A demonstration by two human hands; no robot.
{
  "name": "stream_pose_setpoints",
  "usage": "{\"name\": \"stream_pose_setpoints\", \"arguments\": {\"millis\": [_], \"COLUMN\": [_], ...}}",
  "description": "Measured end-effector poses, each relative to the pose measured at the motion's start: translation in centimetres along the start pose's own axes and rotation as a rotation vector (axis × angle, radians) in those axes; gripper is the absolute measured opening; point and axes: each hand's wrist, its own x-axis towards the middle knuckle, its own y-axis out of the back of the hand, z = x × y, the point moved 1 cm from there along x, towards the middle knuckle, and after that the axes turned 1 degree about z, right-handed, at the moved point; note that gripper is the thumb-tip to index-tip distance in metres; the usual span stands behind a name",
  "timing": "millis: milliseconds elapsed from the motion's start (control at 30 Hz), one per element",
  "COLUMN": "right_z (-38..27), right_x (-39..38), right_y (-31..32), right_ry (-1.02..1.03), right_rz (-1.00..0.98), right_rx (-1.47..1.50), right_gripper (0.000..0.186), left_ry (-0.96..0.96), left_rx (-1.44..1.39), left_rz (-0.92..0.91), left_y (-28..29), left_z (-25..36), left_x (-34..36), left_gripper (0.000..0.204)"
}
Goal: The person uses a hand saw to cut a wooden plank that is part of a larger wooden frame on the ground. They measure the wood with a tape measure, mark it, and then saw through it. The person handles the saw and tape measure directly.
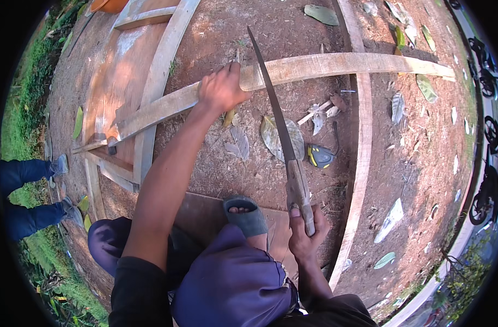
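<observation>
In my right hand is a handsaw, its wooden handle held near my knee. The long dark blade points away from me and crosses a long wooden beam; whether its teeth touch the wood I cannot tell. My left hand is closed over that beam, just left of the blade. Toward its left end the beam lies over a wooden frame with a panel, and on the right it crosses a second timber. A black and yellow tape measure lies on the ground right of the blade.
A hammer and dry leaves lie on the soil beyond the tape measure. My sandalled foot rests on a brown board. At the left edge stand another person's legs. An orange container sits at the far left.
</observation>
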Motion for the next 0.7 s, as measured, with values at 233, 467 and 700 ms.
{"name": "stream_pose_setpoints", "arguments": {"millis": [233,467,700], "right_z": [-0.3,-1.5,-2.1], "right_x": [1.0,0.0,-3.5], "right_y": [-0.9,0.7,5.2], "right_ry": [0.134,0.078,0.045], "right_rz": [-0.029,-0.056,-0.185], "right_rx": [-0.114,-0.112,-0.199], "right_gripper": [0.022,0.027,0.023], "left_ry": [-0.049,-0.042,-0.015], "left_rx": [0.021,0.002,-0.014], "left_rz": [0.135,0.117,0.053], "left_y": [-0.4,-1.6,-1.4], "left_z": [-0.8,-1.1,0.0], "left_x": [0.5,-0.7,-1.4], "left_gripper": [0.073,0.072,0.074]}}
